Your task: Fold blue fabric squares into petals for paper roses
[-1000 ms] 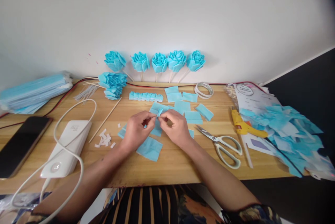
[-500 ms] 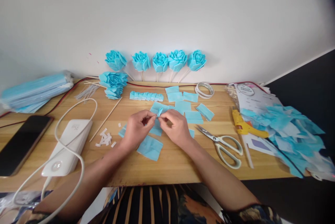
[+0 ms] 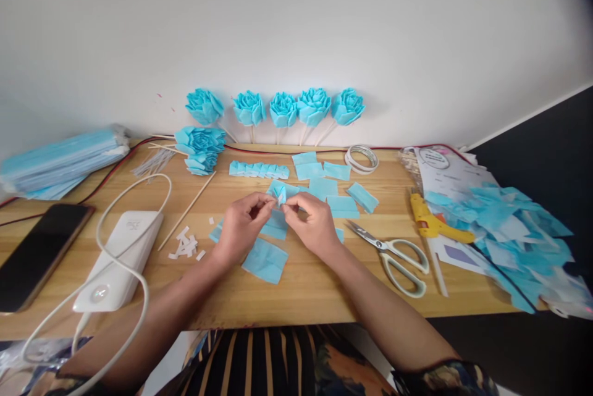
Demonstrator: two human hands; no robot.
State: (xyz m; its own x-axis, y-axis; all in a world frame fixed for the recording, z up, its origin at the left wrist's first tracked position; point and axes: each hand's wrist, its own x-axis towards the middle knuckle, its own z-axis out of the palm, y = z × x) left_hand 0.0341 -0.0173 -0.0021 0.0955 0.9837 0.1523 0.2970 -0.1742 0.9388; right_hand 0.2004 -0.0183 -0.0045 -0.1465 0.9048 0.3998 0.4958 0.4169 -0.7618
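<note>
Blue piece [image 3: 280, 193], thin and folded, pinched by left hand [image 3: 244, 223] and right hand [image 3: 311, 222], finger and thumb of each closed on it. Likely risk: fold springing open or setting crooked, if one pinch slackens or hands pull unevenly. Thin stuff could tear under hard tug. Piece sits between hands, lower end in grip, upper part poking free above; loose squares [image 3: 265, 261] lie near on table [image 3: 296, 303].
</note>
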